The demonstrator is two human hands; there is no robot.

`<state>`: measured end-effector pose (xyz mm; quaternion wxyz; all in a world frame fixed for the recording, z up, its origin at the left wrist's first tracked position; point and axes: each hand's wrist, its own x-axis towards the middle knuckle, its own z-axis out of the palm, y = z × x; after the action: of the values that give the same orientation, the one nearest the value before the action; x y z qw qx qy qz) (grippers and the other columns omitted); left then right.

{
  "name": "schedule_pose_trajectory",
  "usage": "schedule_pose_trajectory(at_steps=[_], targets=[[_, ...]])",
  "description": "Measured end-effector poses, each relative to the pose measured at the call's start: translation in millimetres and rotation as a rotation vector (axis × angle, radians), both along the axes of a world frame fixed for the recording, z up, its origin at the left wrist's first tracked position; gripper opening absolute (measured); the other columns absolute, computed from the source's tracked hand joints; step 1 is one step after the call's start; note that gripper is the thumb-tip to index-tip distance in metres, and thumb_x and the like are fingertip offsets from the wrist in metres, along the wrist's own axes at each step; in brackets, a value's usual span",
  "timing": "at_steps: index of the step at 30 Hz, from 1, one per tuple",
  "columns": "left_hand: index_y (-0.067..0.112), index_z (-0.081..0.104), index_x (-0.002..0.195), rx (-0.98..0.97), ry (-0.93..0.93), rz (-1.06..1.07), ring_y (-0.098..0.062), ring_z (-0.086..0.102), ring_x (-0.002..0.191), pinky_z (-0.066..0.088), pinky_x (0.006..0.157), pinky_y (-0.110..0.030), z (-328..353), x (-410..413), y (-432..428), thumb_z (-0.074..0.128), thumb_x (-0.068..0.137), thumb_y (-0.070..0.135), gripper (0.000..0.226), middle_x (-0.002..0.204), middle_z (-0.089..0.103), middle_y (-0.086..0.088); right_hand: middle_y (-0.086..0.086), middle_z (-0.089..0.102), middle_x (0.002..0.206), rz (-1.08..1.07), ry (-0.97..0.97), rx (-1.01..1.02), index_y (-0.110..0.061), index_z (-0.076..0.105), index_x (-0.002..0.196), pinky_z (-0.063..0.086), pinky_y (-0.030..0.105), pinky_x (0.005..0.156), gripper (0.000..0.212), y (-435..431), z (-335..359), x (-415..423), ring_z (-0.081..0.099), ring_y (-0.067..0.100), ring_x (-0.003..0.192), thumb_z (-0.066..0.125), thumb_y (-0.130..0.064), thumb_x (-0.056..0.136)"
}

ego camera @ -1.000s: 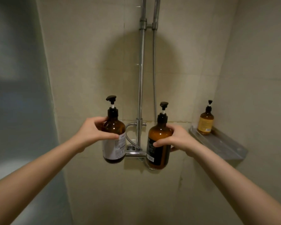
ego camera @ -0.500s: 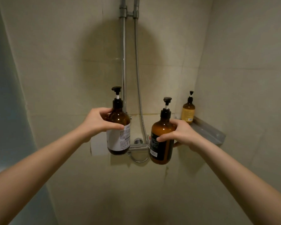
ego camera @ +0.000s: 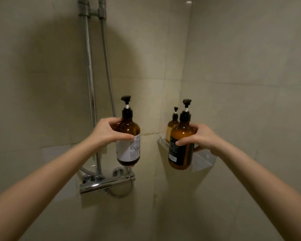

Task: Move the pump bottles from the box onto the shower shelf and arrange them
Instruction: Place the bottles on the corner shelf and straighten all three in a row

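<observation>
My left hand (ego camera: 106,132) grips an amber pump bottle with a white label (ego camera: 129,145), held upright in the air above the shower mixer. My right hand (ego camera: 201,138) grips an amber pump bottle with a black label (ego camera: 180,150), upright, just in front of the corner shower shelf (ego camera: 202,160) and still lower than its top. A smaller yellow-labelled pump bottle (ego camera: 172,125) stands at the shelf's back, partly hidden behind the black-labelled one. The box is out of view.
A chrome shower mixer bar (ego camera: 108,184) juts from the wall below my left hand. The riser pipe (ego camera: 90,80) and hose (ego camera: 107,66) run up the tiled wall beside it. Two tiled walls meet in a corner behind the shelf.
Both hands carried their bottles to the right and up toward the corner shelf. The black-labelled bottle now overlaps the shelf and the small bottle on it.
</observation>
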<state>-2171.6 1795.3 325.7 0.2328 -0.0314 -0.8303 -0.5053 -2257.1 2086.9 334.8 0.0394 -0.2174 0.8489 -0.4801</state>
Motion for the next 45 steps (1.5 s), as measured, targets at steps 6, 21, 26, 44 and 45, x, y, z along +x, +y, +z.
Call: schedule_pose_trajectory(at_steps=[6, 21, 26, 44, 45], targets=[[0.038, 0.065, 0.086, 0.026, 0.013, -0.109, 0.003, 0.06, 0.082, 0.049, 0.05, -0.009, 11, -64, 21, 0.088, 0.05, 0.022, 0.046, 0.087, 0.065, 0.017, -0.01, 0.056, 0.096, -0.15, 0.003, 0.015, -0.027, 0.048, 0.112, 0.054, 0.03, 0.06, 0.066, 21, 9, -36, 0.055, 0.023, 0.099, 0.085, -0.026, 0.057], [0.024, 0.068, 0.109, 0.069, -0.019, -0.365, -0.015, 0.064, 0.098, 0.056, 0.082, -0.04, -6, -216, 77, 0.087, 0.037, 0.038, 0.076, 0.104, 0.07, 0.003, 0.005, 0.058, 0.114, -0.529, -0.024, -0.026, -0.019, 0.051, 0.12, 0.056, 0.041, 0.071, 0.073, 24, -11, -81, 0.056, 0.028, 0.105, 0.086, -0.023, 0.057], [0.021, 0.067, 0.11, 0.039, -0.023, -0.434, -0.015, 0.062, 0.1, 0.053, 0.088, -0.038, -17, -262, 87, 0.088, 0.041, 0.038, 0.074, 0.107, 0.069, 0.004, -0.003, 0.06, 0.099, -0.682, -0.026, -0.05, -0.024, 0.053, 0.109, 0.055, 0.037, 0.064, 0.066, 16, -21, -95, 0.057, 0.025, 0.097, 0.087, -0.028, 0.052], [0.021, 0.066, 0.111, -0.012, -0.066, -0.495, -0.013, 0.059, 0.095, 0.05, 0.081, -0.03, -69, -331, 115, 0.087, 0.045, 0.038, 0.072, 0.106, 0.068, 0.003, -0.013, 0.052, 0.086, -0.932, -0.023, -0.019, -0.024, 0.049, 0.103, 0.045, 0.021, 0.057, 0.065, 1, -63, -137, 0.053, 0.008, 0.079, 0.089, -0.028, 0.052], [0.021, 0.066, 0.11, -0.022, -0.056, -0.5, -0.011, 0.059, 0.093, 0.048, 0.077, -0.027, -70, -331, 117, 0.087, 0.045, 0.039, 0.071, 0.105, 0.069, 0.004, -0.011, 0.054, 0.088, -0.93, -0.023, -0.012, -0.022, 0.051, 0.104, 0.045, 0.02, 0.058, 0.065, 1, -65, -138, 0.054, 0.011, 0.082, 0.089, -0.028, 0.052]])
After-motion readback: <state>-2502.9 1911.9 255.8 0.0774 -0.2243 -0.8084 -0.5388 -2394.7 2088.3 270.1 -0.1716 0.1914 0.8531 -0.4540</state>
